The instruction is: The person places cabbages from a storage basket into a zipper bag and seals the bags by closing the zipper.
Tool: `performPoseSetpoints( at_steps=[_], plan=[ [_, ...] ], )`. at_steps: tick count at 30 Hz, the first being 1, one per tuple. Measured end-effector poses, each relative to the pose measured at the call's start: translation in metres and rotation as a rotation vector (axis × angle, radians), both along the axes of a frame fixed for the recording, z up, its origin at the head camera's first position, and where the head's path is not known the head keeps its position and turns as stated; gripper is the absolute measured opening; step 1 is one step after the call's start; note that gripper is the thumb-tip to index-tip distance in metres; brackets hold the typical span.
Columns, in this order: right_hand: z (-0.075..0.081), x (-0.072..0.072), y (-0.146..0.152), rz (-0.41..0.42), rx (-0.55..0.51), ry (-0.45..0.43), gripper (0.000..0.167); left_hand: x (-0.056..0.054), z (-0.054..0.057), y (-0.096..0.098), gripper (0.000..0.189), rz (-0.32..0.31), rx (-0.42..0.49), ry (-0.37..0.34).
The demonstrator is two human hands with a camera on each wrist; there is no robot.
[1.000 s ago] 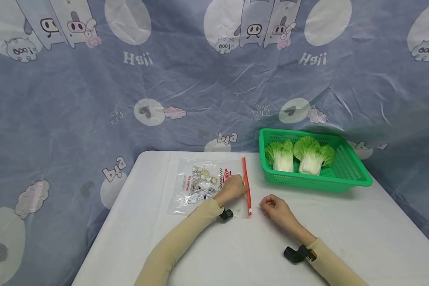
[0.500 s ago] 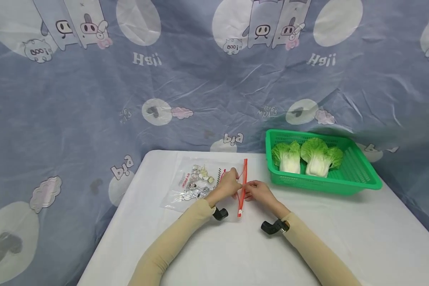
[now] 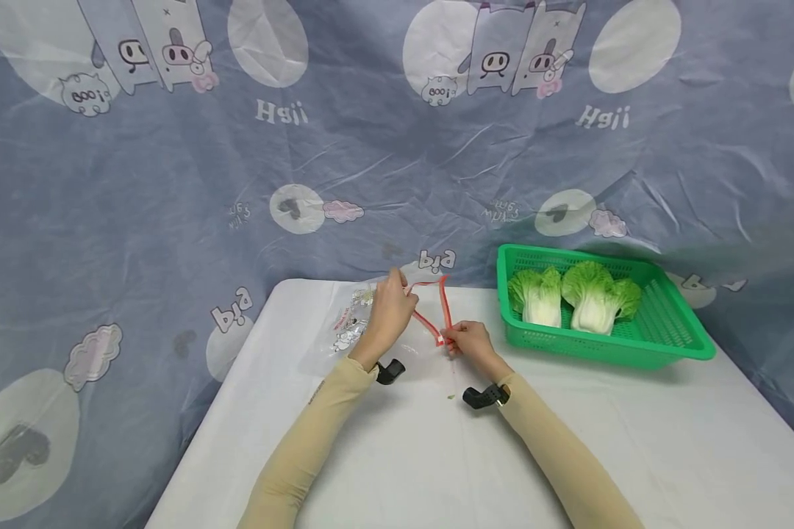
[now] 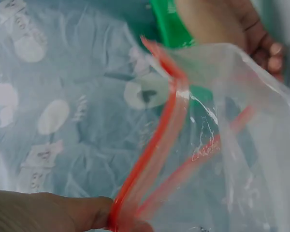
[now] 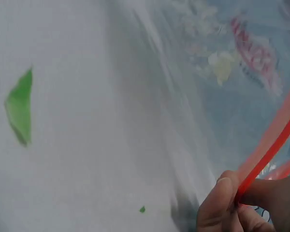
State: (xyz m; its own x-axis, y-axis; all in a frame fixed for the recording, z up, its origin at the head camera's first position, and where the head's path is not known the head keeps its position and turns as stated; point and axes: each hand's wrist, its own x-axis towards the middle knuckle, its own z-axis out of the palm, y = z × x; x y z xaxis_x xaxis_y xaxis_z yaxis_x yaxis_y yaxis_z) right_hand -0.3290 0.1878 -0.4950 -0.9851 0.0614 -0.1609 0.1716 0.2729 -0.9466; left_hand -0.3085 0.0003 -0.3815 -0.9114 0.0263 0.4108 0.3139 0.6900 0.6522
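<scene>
A clear zip bag (image 3: pixel 347 323) with printed cartoon figures and a red zip edge is lifted partly off the table at its mouth. My left hand (image 3: pixel 389 312) pinches one red edge; the left wrist view shows its thumb and finger at the red strip (image 4: pixel 157 140). My right hand (image 3: pixel 471 342) pinches the zip edge near its front end, with thumb and fingers on the red strip (image 5: pixel 268 150) in the right wrist view. Between the hands the two red edges stand apart, so the bag's mouth gapes.
A green basket (image 3: pixel 609 354) stands at the back right, holding Chinese cabbages (image 3: pixel 593 308). Small green leaf scraps (image 5: pixel 20 108) lie on the white table (image 3: pixel 403 455) before the bag. A patterned blue-grey cloth (image 3: pixel 370 147) hangs behind.
My right hand has come left to the bag's zip edge and gripped it. My left hand has moved back and left, lifting one edge. The bag's mouth has spread apart.
</scene>
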Motion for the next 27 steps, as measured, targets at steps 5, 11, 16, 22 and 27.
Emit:
performPoseSetpoints(
  at_steps=[5, 11, 16, 22, 27],
  plan=[
    [-0.007, -0.005, 0.006, 0.017, 0.001, -0.047, 0.018, 0.005, 0.017, -0.013, 0.006, 0.065, 0.049, 0.09],
    [-0.008, -0.01, 0.013, 0.062, -0.021, -0.091, 0.02, 0.009, 0.024, -0.019, 0.009, 0.066, 0.058, 0.134],
    [-0.006, -0.008, 0.015, 0.071, -0.001, -0.088, 0.018, 0.009, 0.023, -0.016, 0.007, -0.008, 0.122, 0.013],
    [0.004, -0.001, 0.014, 0.091, 0.09, -0.024, 0.028, 0.003, 0.011, -0.009, 0.008, -0.171, 0.239, -0.241],
    [0.032, 0.01, 0.013, 0.126, 0.238, 0.058, 0.033, -0.003, 0.0, -0.002, 0.01, -0.215, 0.243, -0.317]
  ],
)
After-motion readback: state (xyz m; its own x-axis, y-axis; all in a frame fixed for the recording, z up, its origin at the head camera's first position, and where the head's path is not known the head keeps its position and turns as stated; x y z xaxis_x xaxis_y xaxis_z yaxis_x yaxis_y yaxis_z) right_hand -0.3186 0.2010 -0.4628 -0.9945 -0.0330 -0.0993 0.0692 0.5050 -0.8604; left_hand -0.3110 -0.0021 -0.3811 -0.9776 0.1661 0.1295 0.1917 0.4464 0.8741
